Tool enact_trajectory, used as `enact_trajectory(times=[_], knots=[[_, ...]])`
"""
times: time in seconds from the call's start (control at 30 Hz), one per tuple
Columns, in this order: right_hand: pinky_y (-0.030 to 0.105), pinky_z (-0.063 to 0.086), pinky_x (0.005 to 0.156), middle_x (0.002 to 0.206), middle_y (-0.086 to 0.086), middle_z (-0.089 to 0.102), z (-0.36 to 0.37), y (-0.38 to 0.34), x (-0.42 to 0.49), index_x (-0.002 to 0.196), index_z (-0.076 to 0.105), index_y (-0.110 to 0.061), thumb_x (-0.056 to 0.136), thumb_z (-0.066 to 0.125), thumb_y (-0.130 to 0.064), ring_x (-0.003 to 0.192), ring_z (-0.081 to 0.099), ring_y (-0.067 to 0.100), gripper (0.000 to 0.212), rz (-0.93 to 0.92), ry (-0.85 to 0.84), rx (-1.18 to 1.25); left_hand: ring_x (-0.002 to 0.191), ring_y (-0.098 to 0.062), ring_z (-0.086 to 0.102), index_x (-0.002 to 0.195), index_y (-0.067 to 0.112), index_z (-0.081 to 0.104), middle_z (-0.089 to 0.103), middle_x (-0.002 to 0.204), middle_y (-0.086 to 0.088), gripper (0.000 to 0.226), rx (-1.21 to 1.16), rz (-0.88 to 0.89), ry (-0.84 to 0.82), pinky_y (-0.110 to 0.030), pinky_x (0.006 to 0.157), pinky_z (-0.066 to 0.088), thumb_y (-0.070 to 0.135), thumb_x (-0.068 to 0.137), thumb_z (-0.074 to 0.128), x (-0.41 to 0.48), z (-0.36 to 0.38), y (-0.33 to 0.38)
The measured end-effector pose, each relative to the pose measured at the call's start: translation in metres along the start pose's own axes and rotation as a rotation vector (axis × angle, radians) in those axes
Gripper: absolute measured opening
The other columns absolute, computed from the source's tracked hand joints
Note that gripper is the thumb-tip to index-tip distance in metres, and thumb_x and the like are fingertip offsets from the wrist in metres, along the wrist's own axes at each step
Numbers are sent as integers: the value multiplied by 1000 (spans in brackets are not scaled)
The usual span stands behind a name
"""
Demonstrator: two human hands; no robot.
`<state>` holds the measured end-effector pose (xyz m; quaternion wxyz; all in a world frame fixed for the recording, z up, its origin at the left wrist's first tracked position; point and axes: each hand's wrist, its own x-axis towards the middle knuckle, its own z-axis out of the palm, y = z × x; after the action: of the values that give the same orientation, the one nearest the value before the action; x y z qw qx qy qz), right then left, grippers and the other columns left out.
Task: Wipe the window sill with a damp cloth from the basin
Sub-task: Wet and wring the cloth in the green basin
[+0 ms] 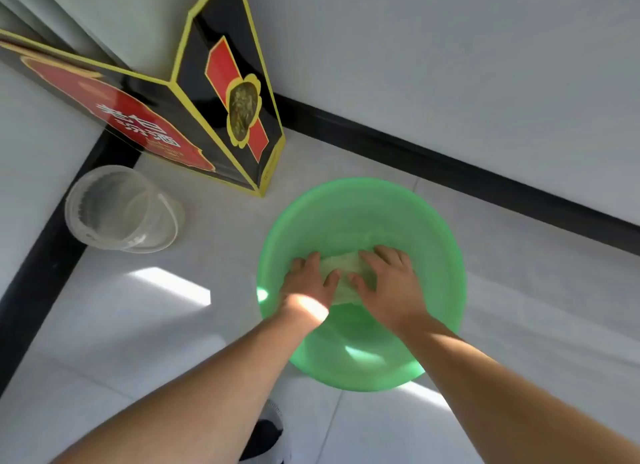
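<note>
A round green plastic basin (pixel 360 200) stands on the pale tiled floor. Inside it lies a pale greenish cloth (pixel 343 273), mostly covered by both hands. My left hand (pixel 308 283) lies on the cloth's left side with its fingers bent down over the edge. My right hand (pixel 388 280) presses on the cloth's right side, fingers spread and curved over it. Whether the fingers close round the cloth cannot be told. No window sill is in view.
A tall black carton (pixel 194 117) with red and yellow markings stands in the corner behind the basin. A clear plastic bucket (pixel 121 207) sits to its left by the black skirting (pixel 450 173). My shoe (pixel 266 432) shows at the bottom.
</note>
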<state>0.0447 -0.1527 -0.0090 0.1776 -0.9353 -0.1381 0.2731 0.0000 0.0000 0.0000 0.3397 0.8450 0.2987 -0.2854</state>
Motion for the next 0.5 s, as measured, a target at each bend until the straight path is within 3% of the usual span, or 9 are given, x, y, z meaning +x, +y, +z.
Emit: enact_trajectory(times=[0.17, 0.23, 0.3, 0.37, 0.4, 0.5], knots=[[38, 40, 100, 124, 10, 50, 7, 3, 4, 132, 57, -15, 83, 68, -49, 114, 42, 31, 60, 77, 9, 94, 109, -39, 58, 130, 6, 51, 51, 127, -21, 54, -104, -103, -2, -35, 89, 45, 45, 94, 59, 4, 7, -4], [34, 43, 92, 112, 10, 52, 6, 4, 6, 120, 63, -13, 82, 71, -47, 105, 50, 30, 51, 113, -45, 138, 88, -35, 63, 98, 4, 64, 65, 101, -18, 39, -157, -37, -2, -30, 69, 40, 42, 91, 65, 3, 7, -6], [26, 46, 68, 87, 2, 56, 2, 4, 8, 91, 68, -16, 82, 72, -45, 83, 59, 27, 30, 156, -114, 195, 67, -29, 55, 76, 4, 61, 61, 74, -13, 36, -239, -8, 16, -28, 55, 29, 37, 88, 70, 0, 5, -7], [17, 33, 46, 61, -5, 51, -3, 4, 8, 66, 60, -19, 84, 72, -44, 59, 54, 19, 33, 173, -144, 280, 64, -24, 47, 72, 7, 55, 53, 67, -8, 36, -386, -29, 9, -32, 55, 30, 35, 88, 71, -1, 2, -10], [18, 33, 44, 56, -5, 50, -6, 4, 9, 63, 58, -17, 84, 72, -44, 53, 50, 15, 37, 169, -144, 335, 66, -25, 49, 73, 8, 54, 54, 69, -8, 34, -462, -39, 2, -32, 57, 35, 35, 90, 69, -2, -1, -9], [23, 42, 47, 63, -2, 58, -22, -6, 6, 77, 66, -14, 89, 68, -42, 52, 52, 10, 30, 187, -150, 593, 76, -28, 62, 88, 6, 59, 66, 83, -10, 32, -652, -42, 18, -29, 61, 49, 37, 94, 62, -5, -14, -1]])
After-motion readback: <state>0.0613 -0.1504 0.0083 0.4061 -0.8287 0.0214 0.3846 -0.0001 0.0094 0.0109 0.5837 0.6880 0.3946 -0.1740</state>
